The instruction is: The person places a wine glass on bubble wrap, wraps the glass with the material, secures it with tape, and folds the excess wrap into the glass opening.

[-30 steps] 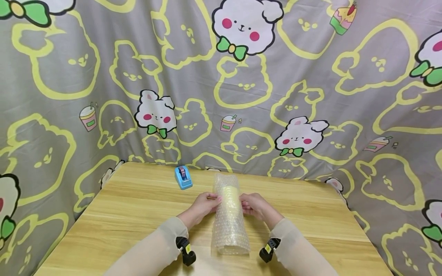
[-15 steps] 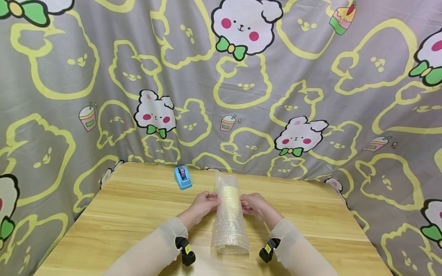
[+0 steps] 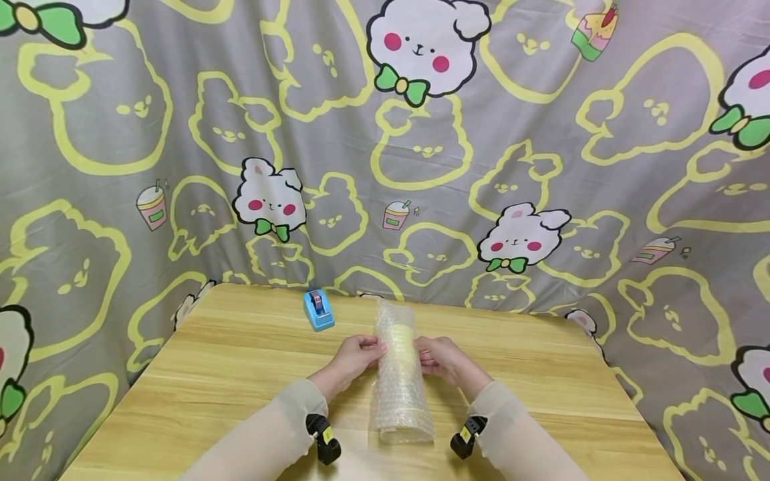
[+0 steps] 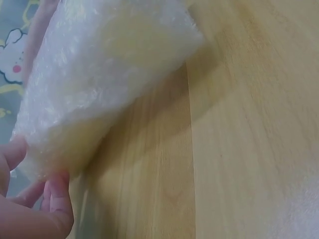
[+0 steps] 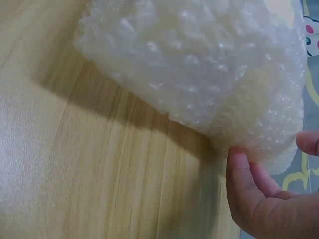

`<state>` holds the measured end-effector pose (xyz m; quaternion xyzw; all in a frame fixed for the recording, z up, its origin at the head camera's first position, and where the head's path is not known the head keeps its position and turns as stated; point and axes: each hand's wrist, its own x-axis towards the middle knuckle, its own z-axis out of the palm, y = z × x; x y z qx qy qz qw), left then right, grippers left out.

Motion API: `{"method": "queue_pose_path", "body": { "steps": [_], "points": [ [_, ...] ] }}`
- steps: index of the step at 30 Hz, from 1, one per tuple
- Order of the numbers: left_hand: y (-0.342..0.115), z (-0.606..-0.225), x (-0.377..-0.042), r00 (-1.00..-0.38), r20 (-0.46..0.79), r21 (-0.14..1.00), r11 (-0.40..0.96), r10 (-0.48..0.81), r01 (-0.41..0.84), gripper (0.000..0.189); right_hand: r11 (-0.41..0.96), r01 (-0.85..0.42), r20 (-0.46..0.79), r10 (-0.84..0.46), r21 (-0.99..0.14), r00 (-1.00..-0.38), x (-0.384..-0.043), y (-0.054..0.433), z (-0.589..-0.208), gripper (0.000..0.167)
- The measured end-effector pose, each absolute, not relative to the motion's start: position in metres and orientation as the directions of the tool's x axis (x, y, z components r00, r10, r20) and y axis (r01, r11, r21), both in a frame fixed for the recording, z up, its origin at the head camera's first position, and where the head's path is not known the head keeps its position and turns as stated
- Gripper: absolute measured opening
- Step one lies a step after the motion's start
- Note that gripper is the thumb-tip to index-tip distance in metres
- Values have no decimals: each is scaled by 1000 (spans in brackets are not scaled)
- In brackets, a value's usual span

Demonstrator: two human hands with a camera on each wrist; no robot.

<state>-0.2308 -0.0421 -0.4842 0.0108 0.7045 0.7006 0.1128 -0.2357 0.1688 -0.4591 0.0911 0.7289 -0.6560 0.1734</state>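
A tube of clear bubble wrap (image 3: 402, 394) lies lengthwise on the table, pointing away from me. Something pale yellow (image 3: 402, 341) shows through its far half; its shape is veiled by the bubbles. My left hand (image 3: 355, 357) pinches the tube's left side between thumb and fingers. On the opposite side my right hand (image 3: 446, 359) grips it the same way, fingertips tucked at the lower edge. In the left wrist view the fingers (image 4: 59, 191) press under the wrap (image 4: 89, 64). The right wrist view has the fingers (image 5: 239, 167) against the bubbly surface (image 5: 199, 64).
A blue tape dispenser (image 3: 319, 310) with a small roll stands at the back left of the wooden table (image 3: 240, 374). A grey curtain (image 3: 337, 147) with cartoon prints hangs behind the table. Black wrist cameras sit on both sleeves.
The wrap's left edge has shifted slightly right, so the tube looks a little narrower. Both hands keep their hold, the right one drawing marginally inward.
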Motion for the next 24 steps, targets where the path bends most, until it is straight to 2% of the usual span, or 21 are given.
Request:
{"method": "queue_pose_path", "body": {
  "steps": [8, 17, 24],
  "points": [
    [-43, -483, -229, -974, -136, 990, 43, 181, -131, 44, 132, 364, -377, -98, -922, -921, -237, 170, -461, 30],
    [-45, -483, -231, -970, -138, 990, 64, 198, -127, 51, 153, 358, -374, -91, -921, -923, -233, 171, -453, 29],
    [-43, -484, -231, -961, -158, 984, -45, 229, -172, 51, 151, 359, -374, -90, -921, -923, -233, 172, -455, 38]
  ]
}}
